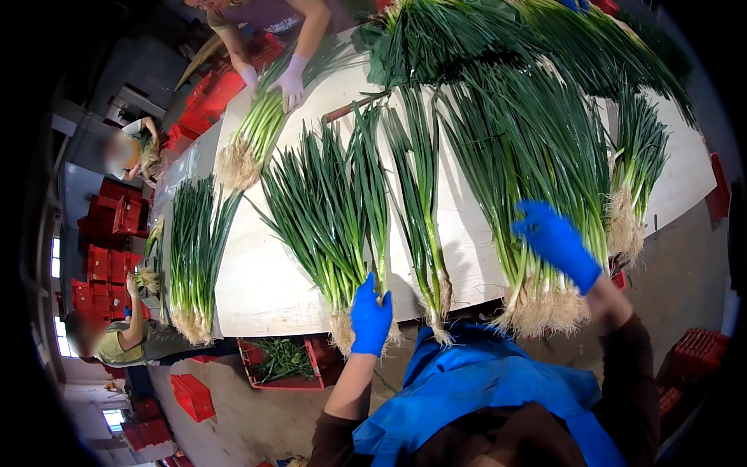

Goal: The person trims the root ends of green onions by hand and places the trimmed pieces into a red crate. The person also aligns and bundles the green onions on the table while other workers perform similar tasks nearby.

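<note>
My left hand (pixel 370 317), in a blue glove, rests at the root end of a pile of young leeks (pixel 323 226). Its thumb and forefinger stand apart, and the other fingers are partly hidden. My right hand (pixel 556 243), also blue-gloved, is over the pale stems of a larger leek pile (pixel 537 156), fingers apart and slightly bent, gripping nothing I can see. Between the two piles lies a thin bunch of leeks (pixel 422 210), its roots at the table's near edge. Long dark green leaves point away from me; the tan roots face me.
The pale table (pixel 257 300) also bears a leek bunch (pixel 194 257) at left, a small one (pixel 634 167) at right and heaps (pixel 459 39) behind. Across it, a co-worker's gloved hands (pixel 288 84) hold leeks. A red crate (pixel 280 363) with green trimmings sits below the near edge.
</note>
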Tool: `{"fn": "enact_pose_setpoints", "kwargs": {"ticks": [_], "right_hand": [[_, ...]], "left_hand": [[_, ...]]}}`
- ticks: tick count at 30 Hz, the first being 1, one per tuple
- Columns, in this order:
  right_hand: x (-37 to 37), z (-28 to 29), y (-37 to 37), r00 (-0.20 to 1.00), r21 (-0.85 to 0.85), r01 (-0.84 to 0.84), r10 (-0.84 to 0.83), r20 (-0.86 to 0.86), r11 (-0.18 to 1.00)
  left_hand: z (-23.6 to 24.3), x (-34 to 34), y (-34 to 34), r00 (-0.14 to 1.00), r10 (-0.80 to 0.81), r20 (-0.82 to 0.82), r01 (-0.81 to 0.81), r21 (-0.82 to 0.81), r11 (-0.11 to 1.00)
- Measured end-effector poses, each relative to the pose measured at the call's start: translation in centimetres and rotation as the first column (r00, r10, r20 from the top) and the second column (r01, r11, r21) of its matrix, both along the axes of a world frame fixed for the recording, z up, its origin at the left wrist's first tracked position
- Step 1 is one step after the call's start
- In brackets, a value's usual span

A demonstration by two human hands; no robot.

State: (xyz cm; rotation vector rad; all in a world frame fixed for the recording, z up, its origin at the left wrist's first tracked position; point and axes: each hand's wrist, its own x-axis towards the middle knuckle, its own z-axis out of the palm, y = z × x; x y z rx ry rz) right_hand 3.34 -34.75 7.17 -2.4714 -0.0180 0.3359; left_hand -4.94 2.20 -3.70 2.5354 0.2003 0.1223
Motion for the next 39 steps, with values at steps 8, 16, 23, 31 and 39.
{"fn": "enact_pose_setpoints", "kwargs": {"ticks": [8, 16, 23, 31, 39], "right_hand": [[-5.3, -9.7, 18.2, 0.969, -0.249, -0.245, 0.242, -0.042, 0.937], [-5.3, -12.8, 18.7, 0.998, -0.174, -0.026, 0.014, -0.068, 0.984], [-3.3, -12.3, 16.7, 0.933, 0.370, 0.238, -0.105, -0.345, 0.898], [-5.4, -11.0, 19.4, 0.836, 0.708, 0.470, -0.010, -0.548, 0.528], [-7.5, -12.7, 18.0, 0.776, 0.672, 0.549, -0.003, -0.631, 0.498]], "left_hand": [[-1.1, 4.4, 0.0, 0.914, -0.109, -0.392, 0.141, 0.055, 0.989], [1.5, 3.3, 4.4, 0.823, -0.457, -0.337, -0.266, -0.940, 0.214], [2.2, 2.2, 4.7, 0.820, -0.536, -0.199, -0.256, -0.966, -0.032], [-1.0, 1.3, 2.9, 0.879, -0.278, -0.387, -0.372, -0.922, 0.106], [0.0, 2.2, -2.6, 0.841, -0.196, -0.504, -0.448, -0.853, 0.268]]}}
